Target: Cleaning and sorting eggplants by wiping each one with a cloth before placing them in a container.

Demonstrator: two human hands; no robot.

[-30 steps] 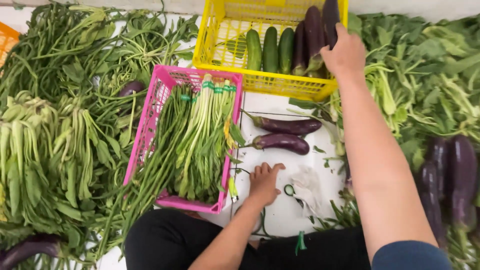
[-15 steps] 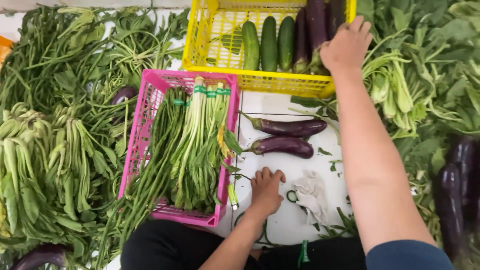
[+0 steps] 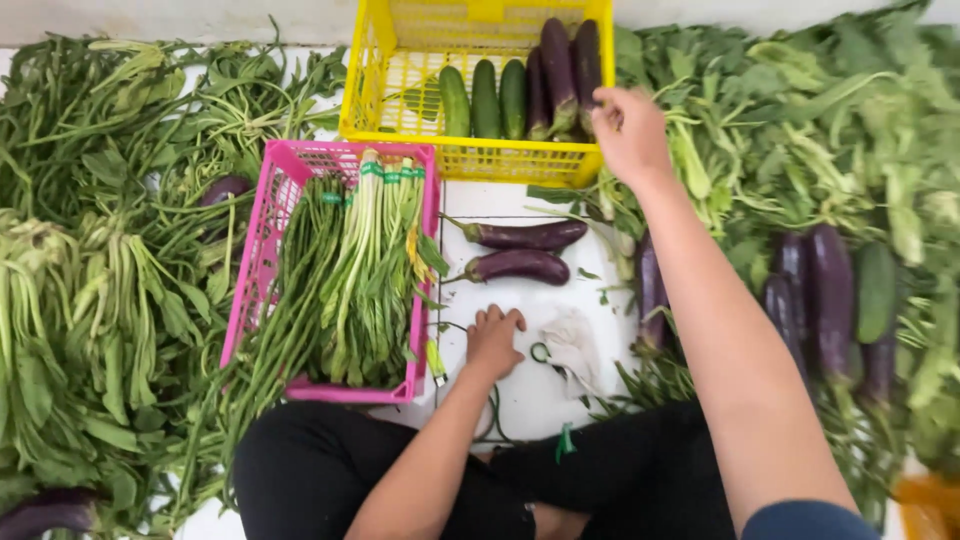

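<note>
Right hand at the yellow crate's corner, left hand braced on the white floor.

The right hand [image 3: 630,130] hovered with fingers loosely curled and holding nothing at the yellow crate [image 3: 375,100], just beside the purple eggplants [image 3: 565,70] packed next to the cucumbers [image 3: 485,95]. The left hand [image 3: 493,340] lay flat and empty near two loose eggplants [image 3: 520,250] and the pink crate [image 3: 265,240] of bundled greens. Stacked against the crate's end wall, the eggplants looked liable to roll if nudged.

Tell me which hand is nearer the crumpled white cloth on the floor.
Left. The left hand rests flat on the floor just beside the white cloth; the right hand is far up at the yellow crate corner.
</note>
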